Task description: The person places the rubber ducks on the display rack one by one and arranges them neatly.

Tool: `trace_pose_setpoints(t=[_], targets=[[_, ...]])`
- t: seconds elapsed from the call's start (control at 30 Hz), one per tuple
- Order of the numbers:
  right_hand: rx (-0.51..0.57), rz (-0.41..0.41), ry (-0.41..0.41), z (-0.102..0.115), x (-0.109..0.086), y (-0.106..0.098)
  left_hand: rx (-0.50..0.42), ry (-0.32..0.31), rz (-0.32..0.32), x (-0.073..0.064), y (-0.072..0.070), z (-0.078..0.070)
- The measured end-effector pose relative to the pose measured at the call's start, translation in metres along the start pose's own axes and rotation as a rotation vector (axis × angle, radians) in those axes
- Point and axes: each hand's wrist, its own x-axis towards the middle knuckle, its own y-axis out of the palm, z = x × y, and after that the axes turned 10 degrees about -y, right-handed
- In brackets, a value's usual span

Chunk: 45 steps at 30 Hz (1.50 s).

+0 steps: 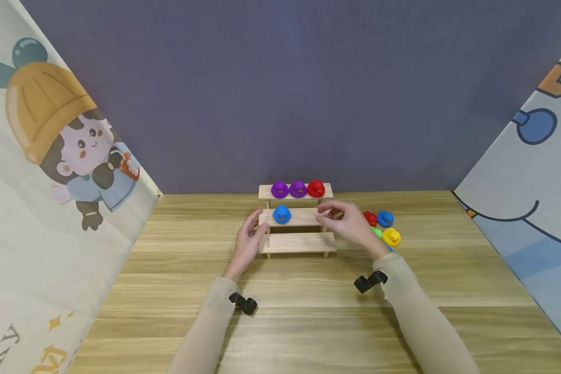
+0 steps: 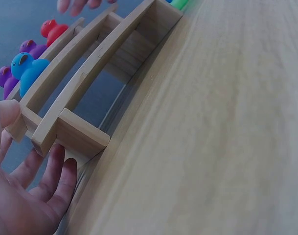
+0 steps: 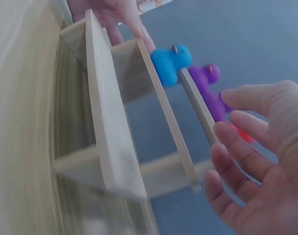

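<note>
A three-tier wooden stand [image 1: 301, 242] has two purple ducks [image 1: 280, 189] and a red duck [image 1: 316, 188] on its top tier. One blue duck [image 1: 282, 214] sits at the left part of the middle tier. My left hand [image 1: 249, 240] is at the stand's left end, thumb by the middle tier and fingers loosely bent beside the lower boards; firm contact cannot be told. Around the right end of the middle tier, my right hand [image 1: 348, 223] hovers with fingers loosely bent, thumb and fingertips apart. Nothing lies between them in the right wrist view [image 3: 266, 166].
Right of the stand, partly behind my right hand, lies a group of ducks: a red duck [image 1: 370, 218], a blue duck [image 1: 385, 218], a yellow duck [image 1: 391, 237] and a partly hidden green one [image 1: 377, 232]. A dark wall panel [image 1: 299, 93] rises behind the wooden table [image 1: 290, 311].
</note>
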Motion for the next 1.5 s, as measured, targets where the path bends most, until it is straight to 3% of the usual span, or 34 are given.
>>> trace_pose_setpoints(t=[0.5, 0.7, 0.97, 1.2, 1.5], targets=[[-0.077, -0.072, -0.018, -0.045, -0.046, -0.058, -0.014, -0.01, -0.009, 0.006, 0.009, -0.002], [-0.098, -0.09, 0.052, -0.053, -0.066, -0.077, -0.02, -0.008, -0.008, 0.006, 0.009, -0.002], [-0.174, -0.174, 0.115, -0.075, -0.088, -0.103, -0.017, -0.012, -0.005, 0.006, 0.009, -0.002], [-0.166, -0.193, 0.195, -0.094, -0.1, -0.112, -0.008, 0.002, -0.015, 0.006, 0.009, -0.003], [-0.184, -0.143, 0.264, -0.116, -0.109, -0.113, -0.013, 0.008, -0.022, 0.005, 0.01, -0.003]])
